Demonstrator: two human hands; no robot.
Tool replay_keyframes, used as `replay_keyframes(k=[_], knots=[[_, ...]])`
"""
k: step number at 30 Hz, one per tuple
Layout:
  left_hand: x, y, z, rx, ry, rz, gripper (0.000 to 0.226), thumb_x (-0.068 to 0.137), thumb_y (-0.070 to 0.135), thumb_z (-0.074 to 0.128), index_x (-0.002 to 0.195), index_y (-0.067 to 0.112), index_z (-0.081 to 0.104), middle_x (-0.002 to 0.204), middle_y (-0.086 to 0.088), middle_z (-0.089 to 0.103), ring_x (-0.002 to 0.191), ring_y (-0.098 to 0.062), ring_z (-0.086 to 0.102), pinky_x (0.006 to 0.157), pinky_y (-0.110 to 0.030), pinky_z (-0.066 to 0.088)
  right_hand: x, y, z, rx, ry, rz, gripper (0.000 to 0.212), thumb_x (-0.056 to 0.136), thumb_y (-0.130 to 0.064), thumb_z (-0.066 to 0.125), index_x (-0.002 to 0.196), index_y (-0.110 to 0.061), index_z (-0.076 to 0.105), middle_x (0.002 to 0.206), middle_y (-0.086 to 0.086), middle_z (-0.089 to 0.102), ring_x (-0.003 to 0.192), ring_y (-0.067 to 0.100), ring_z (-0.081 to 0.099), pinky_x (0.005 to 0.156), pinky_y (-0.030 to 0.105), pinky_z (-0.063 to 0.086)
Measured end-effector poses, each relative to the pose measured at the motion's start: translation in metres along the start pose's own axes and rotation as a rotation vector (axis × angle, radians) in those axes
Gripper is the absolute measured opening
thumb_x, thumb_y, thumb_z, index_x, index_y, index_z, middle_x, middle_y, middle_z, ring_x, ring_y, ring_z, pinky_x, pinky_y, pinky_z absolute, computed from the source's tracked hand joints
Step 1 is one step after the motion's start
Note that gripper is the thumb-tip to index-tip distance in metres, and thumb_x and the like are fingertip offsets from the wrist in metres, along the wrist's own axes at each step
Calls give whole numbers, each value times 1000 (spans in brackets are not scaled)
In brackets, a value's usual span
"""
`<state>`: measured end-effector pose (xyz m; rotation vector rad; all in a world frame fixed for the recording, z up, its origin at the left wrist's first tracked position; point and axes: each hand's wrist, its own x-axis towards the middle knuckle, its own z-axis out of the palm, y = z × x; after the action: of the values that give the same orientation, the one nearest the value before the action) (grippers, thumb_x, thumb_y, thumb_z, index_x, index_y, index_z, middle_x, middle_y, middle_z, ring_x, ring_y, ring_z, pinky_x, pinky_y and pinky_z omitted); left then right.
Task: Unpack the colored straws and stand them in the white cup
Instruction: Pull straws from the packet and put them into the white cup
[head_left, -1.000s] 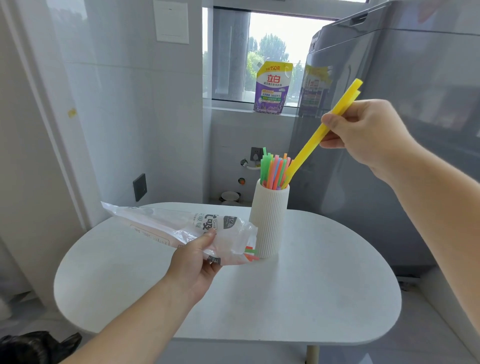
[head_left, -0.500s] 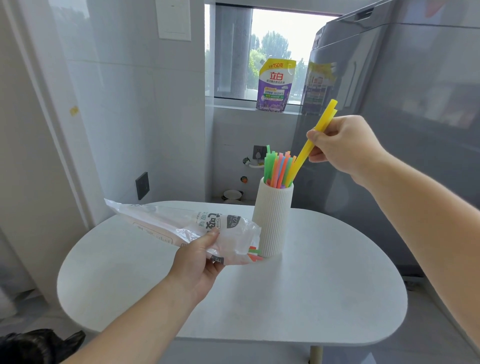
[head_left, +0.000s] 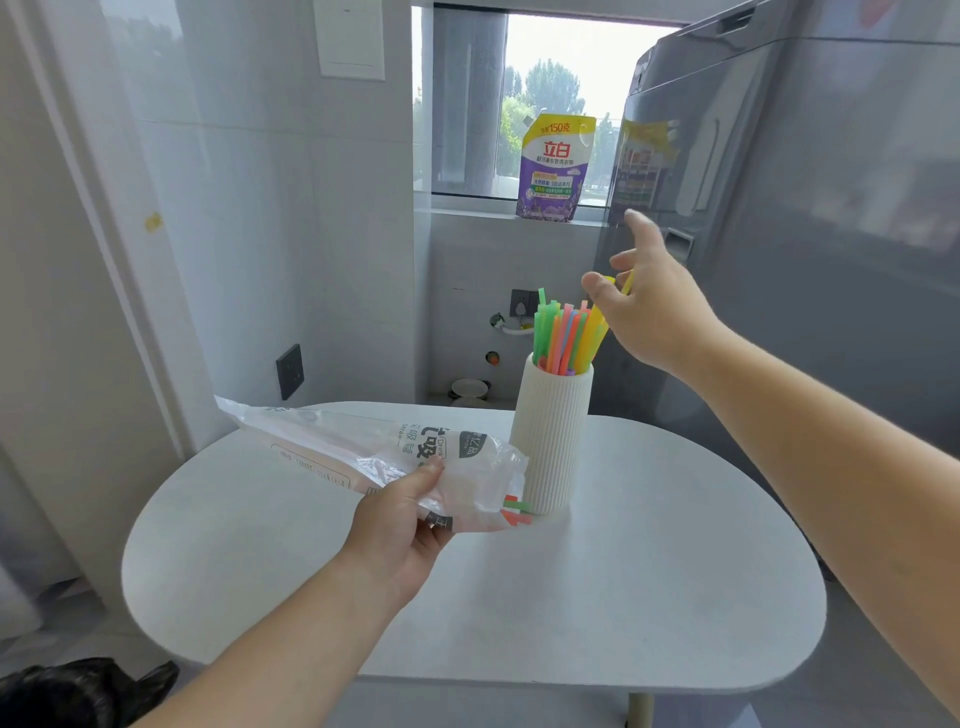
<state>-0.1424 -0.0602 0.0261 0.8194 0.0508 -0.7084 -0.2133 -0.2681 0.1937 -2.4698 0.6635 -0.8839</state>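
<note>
Above the white cup (head_left: 550, 441) on the desk (head_left: 649, 571), the right hand (head_left: 654, 306) is splayed open by the standing straws (head_left: 566, 338). One knock could topple it! The left hand (head_left: 400, 525) grips the bag (head_left: 374, 452); leftover straws (head_left: 515, 512) could slide out.

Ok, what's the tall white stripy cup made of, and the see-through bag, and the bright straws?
The tall white ribbed cup looks like matte ceramic or plastic: dull, fine upright grooves, no shine. The see-through bag is thin glossy plastic film: it crinkles and shows glare. The bright colored straws look like smooth, slightly translucent plastic.
</note>
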Motion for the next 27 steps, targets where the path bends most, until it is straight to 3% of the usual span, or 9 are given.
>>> replay_keyframes(k=[5,9,11,13,16,19,21,24,27], knots=[[-2,-1,2,9,4,3,34,96,2,62,130,4,64,118,-13,75,94,-26,75,61,-35,64,-4,13,19,-266,-253,-94,60,107,-43,28,152,-3,33,162,14,31,151,29,24,120,42,23],[-5,0,3,7,3,3,32,95,1,63,127,5,65,114,-12,77,89,-24,76,59,-35,63,-9,24,26,-325,-329,-84,70,104,-54,26,161,-18,9,170,2,3,155,23,-1,123,47,11],[-6,2,3,12,4,7,31,95,1,63,126,5,65,114,-13,77,89,-24,76,60,-35,64,-13,24,22,-204,-230,-109,67,103,-53,33,160,-27,8,169,0,5,155,23,1,121,48,13],[-6,3,3,20,3,11,31,95,2,62,126,5,65,115,-13,77,91,-25,76,61,-36,64,-23,21,16,-71,-14,-144,58,104,-44,40,157,-27,23,163,0,24,150,24,17,118,45,23],[-6,3,3,35,-7,21,30,95,2,63,125,8,65,113,-12,77,94,-25,76,63,-37,64,-57,13,16,132,246,-147,28,104,-31,42,126,-22,56,125,2,55,120,20,50,97,31,41],[-7,2,4,75,-18,52,29,94,3,65,122,10,67,111,-11,78,96,-25,75,79,-42,64,-111,16,41,423,134,136,24,105,-32,38,94,-22,57,99,-2,64,96,18,59,84,35,47],[-8,1,6,131,-31,83,26,94,5,66,120,10,68,112,-11,78,93,-25,74,90,-45,57,-138,20,63,591,-114,460,32,105,-44,34,103,-22,58,101,2,66,96,21,65,90,46,54],[-13,-4,10,222,-65,134,26,94,8,66,120,13,68,113,-10,78,91,-22,75,74,-39,59,-160,24,84,937,-316,905,48,104,-52,33,115,-11,55,109,20,68,94,36,72,86,48,59],[-18,-7,13,356,-109,229,33,95,8,65,126,20,66,115,-4,77,104,-26,74,75,-42,61,-167,19,87,1213,-346,1033,55,104,-53,34,117,-5,59,107,29,72,87,44,74,82,50,60]])
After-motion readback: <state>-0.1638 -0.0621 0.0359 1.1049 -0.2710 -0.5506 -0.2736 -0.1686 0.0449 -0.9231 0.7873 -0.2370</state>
